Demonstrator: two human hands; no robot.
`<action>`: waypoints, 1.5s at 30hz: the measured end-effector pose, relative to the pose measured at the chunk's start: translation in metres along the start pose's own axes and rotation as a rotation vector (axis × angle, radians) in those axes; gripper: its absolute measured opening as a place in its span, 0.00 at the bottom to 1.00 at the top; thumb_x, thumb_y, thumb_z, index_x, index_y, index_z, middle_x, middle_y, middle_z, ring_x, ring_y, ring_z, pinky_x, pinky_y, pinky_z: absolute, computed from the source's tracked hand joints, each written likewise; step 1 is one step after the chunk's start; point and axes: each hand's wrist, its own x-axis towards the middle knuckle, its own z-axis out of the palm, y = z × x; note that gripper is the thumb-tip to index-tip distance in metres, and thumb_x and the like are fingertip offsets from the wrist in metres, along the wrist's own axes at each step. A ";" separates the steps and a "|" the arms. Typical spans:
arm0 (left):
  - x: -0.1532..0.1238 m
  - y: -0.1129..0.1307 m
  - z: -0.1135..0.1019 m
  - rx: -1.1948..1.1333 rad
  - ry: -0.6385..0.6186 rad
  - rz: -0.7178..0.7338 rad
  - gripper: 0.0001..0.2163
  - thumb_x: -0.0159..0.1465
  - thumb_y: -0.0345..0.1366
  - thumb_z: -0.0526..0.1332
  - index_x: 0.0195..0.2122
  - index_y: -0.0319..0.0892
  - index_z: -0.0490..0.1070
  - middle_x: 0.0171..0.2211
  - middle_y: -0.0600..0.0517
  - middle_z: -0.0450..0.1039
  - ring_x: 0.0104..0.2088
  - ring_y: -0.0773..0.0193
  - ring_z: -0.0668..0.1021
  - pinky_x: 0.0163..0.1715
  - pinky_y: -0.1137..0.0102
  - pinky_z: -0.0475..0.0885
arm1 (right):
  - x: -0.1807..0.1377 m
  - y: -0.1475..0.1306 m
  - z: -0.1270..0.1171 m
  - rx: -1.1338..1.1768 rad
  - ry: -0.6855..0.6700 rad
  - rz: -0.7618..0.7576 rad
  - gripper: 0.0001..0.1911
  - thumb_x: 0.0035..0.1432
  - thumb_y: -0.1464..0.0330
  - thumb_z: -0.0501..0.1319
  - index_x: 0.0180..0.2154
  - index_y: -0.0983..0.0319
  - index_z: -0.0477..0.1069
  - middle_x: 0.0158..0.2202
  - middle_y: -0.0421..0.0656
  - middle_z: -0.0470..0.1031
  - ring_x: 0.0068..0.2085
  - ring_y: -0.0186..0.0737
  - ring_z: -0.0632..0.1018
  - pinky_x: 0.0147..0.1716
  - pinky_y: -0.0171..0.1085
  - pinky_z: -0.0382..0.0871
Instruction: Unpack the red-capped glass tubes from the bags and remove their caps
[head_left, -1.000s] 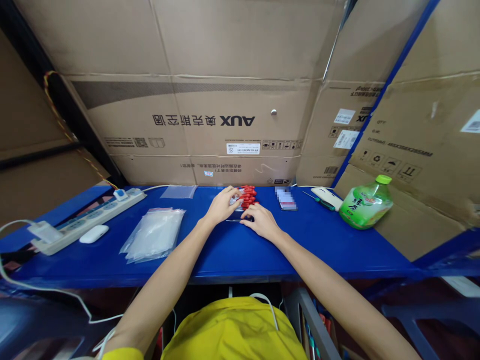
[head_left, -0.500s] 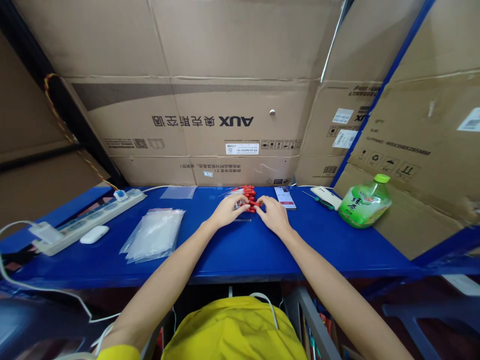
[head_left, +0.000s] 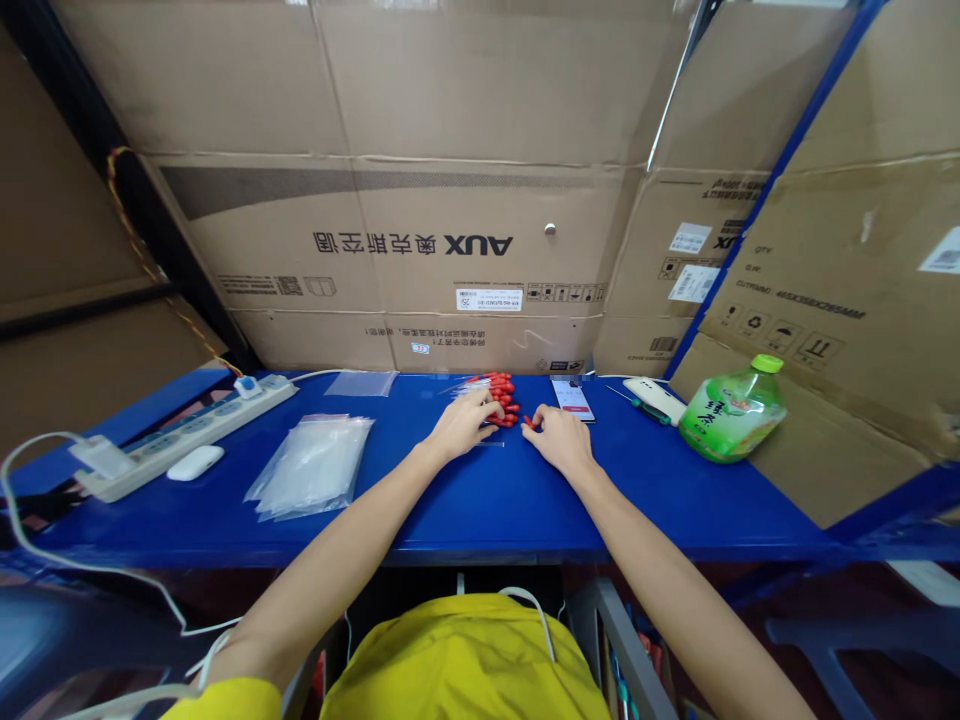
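On the blue table, several small red-handled pieces lie in a stacked row, their thin shafts pointing left; they look like small screwdrivers. My left hand is curled over the near end of the row, its thumb and fingers closed around the shafts and nearest handles. How many it grips is hidden. A short gap to the right, my right hand pinches a single red handle between thumb and forefinger. One thin shaft shows just below the left thumb.
Clear zip bags are stacked at left, another bag behind. A power strip and white case lie farther left. A phone, green screwdriver, white object and green tea bottle stand or lie rightward.
My right hand has drawn away rightward from the row with a red handle in its fingertips. My left hand stays at the row. The view has shifted slightly.
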 end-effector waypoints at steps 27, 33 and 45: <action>0.005 0.037 -0.038 -0.423 0.298 0.010 0.12 0.74 0.43 0.55 0.49 0.42 0.73 0.48 0.42 0.73 0.50 0.57 0.77 0.52 0.62 0.74 | -0.013 -0.032 0.002 0.122 0.195 -0.345 0.22 0.76 0.66 0.43 0.61 0.61 0.69 0.51 0.52 0.77 0.41 0.43 0.81 0.36 0.35 0.68; 0.001 0.023 -0.036 -0.147 0.165 0.014 0.15 0.77 0.43 0.48 0.45 0.43 0.72 0.42 0.46 0.77 0.46 0.58 0.79 0.50 0.64 0.71 | -0.015 -0.037 0.005 0.042 0.164 -0.318 0.22 0.77 0.63 0.41 0.48 0.62 0.72 0.44 0.49 0.76 0.34 0.41 0.78 0.29 0.36 0.59; 0.004 0.021 -0.048 0.033 0.141 0.051 0.22 0.77 0.45 0.45 0.33 0.42 0.71 0.29 0.48 0.74 0.33 0.60 0.76 0.38 0.65 0.63 | -0.008 -0.026 0.008 0.001 0.133 -0.362 0.20 0.77 0.64 0.42 0.47 0.60 0.72 0.43 0.49 0.75 0.34 0.41 0.77 0.29 0.36 0.58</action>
